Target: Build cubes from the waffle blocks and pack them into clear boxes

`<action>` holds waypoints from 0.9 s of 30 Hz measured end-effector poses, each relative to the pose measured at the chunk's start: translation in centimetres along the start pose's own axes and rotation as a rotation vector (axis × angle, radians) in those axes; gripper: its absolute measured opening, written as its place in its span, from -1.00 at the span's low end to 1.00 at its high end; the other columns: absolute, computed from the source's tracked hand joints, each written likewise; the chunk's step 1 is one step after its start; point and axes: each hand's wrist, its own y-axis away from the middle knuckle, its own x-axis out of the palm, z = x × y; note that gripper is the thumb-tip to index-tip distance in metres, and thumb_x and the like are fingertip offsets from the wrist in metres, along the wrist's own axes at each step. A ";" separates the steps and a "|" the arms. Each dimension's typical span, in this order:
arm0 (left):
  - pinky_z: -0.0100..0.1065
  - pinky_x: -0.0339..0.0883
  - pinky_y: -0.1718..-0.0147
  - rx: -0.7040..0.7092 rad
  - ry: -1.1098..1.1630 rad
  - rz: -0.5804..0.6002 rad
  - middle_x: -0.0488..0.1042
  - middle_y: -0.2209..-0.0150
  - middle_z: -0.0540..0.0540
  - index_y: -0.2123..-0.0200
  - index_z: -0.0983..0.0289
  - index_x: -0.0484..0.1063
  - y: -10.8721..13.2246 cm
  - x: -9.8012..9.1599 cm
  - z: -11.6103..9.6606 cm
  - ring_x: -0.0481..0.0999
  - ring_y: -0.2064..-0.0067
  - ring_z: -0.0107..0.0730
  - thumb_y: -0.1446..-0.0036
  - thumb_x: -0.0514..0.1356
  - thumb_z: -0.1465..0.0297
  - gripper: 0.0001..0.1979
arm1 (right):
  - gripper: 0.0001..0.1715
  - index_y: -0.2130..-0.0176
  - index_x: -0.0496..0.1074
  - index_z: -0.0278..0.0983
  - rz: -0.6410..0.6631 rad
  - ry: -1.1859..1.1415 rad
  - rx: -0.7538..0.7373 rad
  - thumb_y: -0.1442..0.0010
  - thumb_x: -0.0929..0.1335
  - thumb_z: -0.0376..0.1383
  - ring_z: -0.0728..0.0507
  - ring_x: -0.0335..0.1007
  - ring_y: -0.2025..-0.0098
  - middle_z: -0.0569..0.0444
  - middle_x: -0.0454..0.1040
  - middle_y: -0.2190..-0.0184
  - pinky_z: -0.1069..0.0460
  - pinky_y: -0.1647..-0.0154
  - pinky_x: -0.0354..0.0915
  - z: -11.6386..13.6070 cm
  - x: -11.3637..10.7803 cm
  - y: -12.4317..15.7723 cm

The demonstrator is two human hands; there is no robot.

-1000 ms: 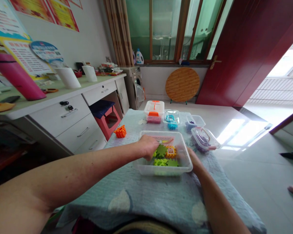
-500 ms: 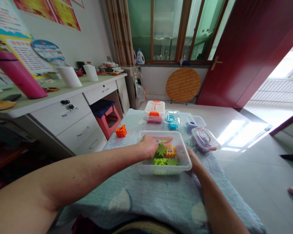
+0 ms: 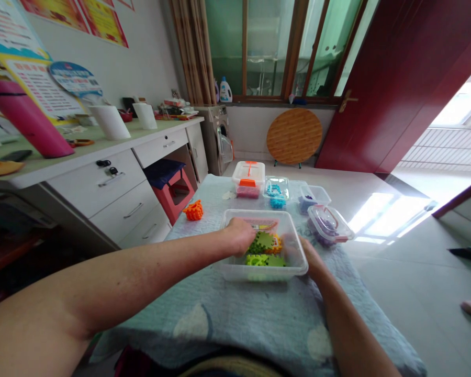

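A clear plastic box (image 3: 243, 271) stands on the cloth-covered table in front of me. My left hand (image 3: 241, 235) reaches into it over the left side, fingers closed on a dark green toothed building block (image 3: 262, 242). An orange-yellow block (image 3: 277, 243) is partly covered by that green piece. Nearer the front wall lie light green blocks (image 3: 258, 260). My right hand (image 3: 309, 254) grips the box at its right side; its fingers are mostly hidden by the wall. A printed label shows at the back of the box.
Behind the box are an orange-latched box (image 3: 248, 180), a container with blue pieces (image 3: 277, 193) and an open container (image 3: 315, 196). A lidded purple-filled container (image 3: 329, 226) sits right, an orange block structure (image 3: 193, 210) left. The blue cloth (image 3: 251, 319) covers the table.
The dark green block in my left hand has turned and shifted right, covering more of the orange-yellow block. My right hand stays at the box's side.
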 end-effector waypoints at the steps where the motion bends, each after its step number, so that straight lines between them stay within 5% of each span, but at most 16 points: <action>1: -0.23 0.45 0.16 -0.011 -0.010 0.006 0.61 0.24 0.22 0.15 0.18 0.57 0.0 0.0 -0.3 0.56 0.12 -0.04 0.26 0.39 0.47 -0.53 | -0.55 0.30 0.52 -0.32 0.010 -0.008 0.010 0.11 0.43 -0.03 -0.14 0.43 0.45 0.04 0.53 0.49 0.00 0.41 0.37 0.0 0.0 0.0; 8: -0.21 0.43 0.12 -0.039 -0.078 0.016 0.58 0.11 0.28 0.17 0.29 0.58 -0.1 -0.4 -1.3 0.54 0.04 0.00 0.08 0.29 0.54 -0.68 | -0.56 0.30 0.52 -0.33 0.040 -0.011 -0.002 0.11 0.44 -0.07 -0.17 0.44 0.37 0.02 0.53 0.43 0.01 0.40 0.36 -0.1 -0.1 -0.1; 17: -0.27 0.39 0.20 -0.061 0.003 -0.139 0.61 0.32 0.21 0.20 0.22 0.58 0.4 0.2 -0.5 0.56 0.16 -0.09 0.10 0.36 0.43 -0.70 | -0.57 0.31 0.52 -0.32 0.023 -0.010 -0.009 0.12 0.45 -0.07 -0.14 0.40 0.42 0.03 0.51 0.45 -0.02 0.37 0.35 -0.1 -0.1 -0.1; 27: -0.29 0.41 0.28 0.080 -0.050 -0.235 0.60 0.28 0.18 0.21 0.29 0.53 0.4 0.8 1.7 0.56 0.22 -0.16 -0.02 0.21 0.47 -0.78 | -0.54 0.27 0.52 -0.33 0.057 -0.032 0.015 0.10 0.45 -0.06 -0.17 0.43 0.38 0.02 0.51 0.46 -0.01 0.36 0.36 -0.3 -0.1 -0.2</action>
